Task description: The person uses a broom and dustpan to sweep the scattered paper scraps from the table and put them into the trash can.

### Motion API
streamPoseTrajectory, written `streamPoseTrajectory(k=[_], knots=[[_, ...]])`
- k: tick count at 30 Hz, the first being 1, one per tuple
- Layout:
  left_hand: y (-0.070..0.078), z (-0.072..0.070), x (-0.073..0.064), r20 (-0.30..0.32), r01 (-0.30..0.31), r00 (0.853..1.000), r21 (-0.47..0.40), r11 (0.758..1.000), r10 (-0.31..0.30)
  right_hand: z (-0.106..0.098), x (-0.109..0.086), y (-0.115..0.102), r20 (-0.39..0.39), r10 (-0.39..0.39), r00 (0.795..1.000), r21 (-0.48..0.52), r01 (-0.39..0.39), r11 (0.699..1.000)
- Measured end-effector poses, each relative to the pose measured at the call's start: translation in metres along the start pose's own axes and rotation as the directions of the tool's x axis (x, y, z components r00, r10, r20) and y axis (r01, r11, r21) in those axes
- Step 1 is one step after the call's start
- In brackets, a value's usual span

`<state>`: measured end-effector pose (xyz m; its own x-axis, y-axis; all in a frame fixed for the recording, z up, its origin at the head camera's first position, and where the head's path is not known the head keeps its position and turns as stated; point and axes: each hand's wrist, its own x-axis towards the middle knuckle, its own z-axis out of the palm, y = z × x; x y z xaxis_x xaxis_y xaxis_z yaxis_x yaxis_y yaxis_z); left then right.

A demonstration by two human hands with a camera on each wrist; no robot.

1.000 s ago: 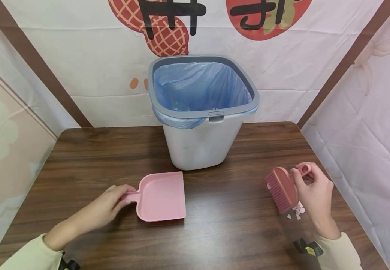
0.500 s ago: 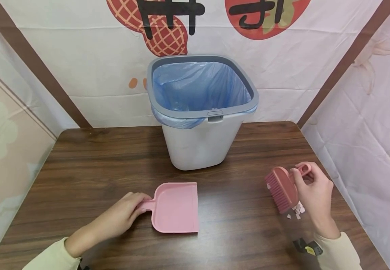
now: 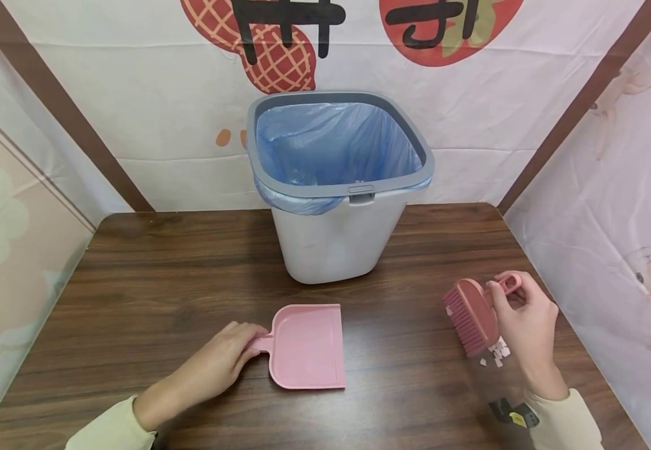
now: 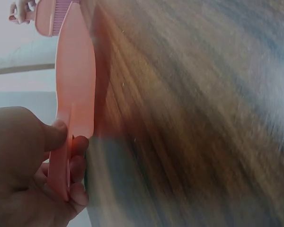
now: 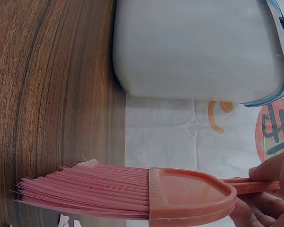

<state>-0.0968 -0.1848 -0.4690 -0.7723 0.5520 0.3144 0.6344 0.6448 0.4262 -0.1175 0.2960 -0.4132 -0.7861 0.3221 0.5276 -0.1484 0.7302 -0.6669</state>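
Observation:
My left hand [image 3: 216,361] grips the handle of a pink dustpan [image 3: 307,347], whose straight lip faces right. In the left wrist view the thumb and fingers wrap the handle of the dustpan [image 4: 76,71], just over the wood. On the right, my right hand [image 3: 529,325] pinches the handle of a pink hand brush [image 3: 476,312] with its bristles pointing left and down. The bristle tips of the brush [image 5: 85,191] meet the tabletop in the right wrist view. Small white scraps [image 3: 499,353] lie beside the brush, partly behind it. One scrap [image 5: 88,163] clings to the bristles.
A light grey trash bin [image 3: 339,240] with a blue liner bag [image 3: 331,144] stands at the back middle of the brown wooden table [image 3: 151,269]. Printed cloth walls [image 3: 179,125] rise behind the table and along both sides.
My left hand has slid the dustpan to the right and slightly nearer to me, toward the brush. The right hand and the brush have stayed almost still.

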Motion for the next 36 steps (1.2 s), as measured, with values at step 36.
streamPoseTrajectory(k=[36], knots=[[0.017,0.002,0.011,0.060,0.059,0.996,0.181,0.982,-0.071,-0.032,0.008,0.009,-0.083,-0.039,0.996,-0.033,0.036,0.999]])
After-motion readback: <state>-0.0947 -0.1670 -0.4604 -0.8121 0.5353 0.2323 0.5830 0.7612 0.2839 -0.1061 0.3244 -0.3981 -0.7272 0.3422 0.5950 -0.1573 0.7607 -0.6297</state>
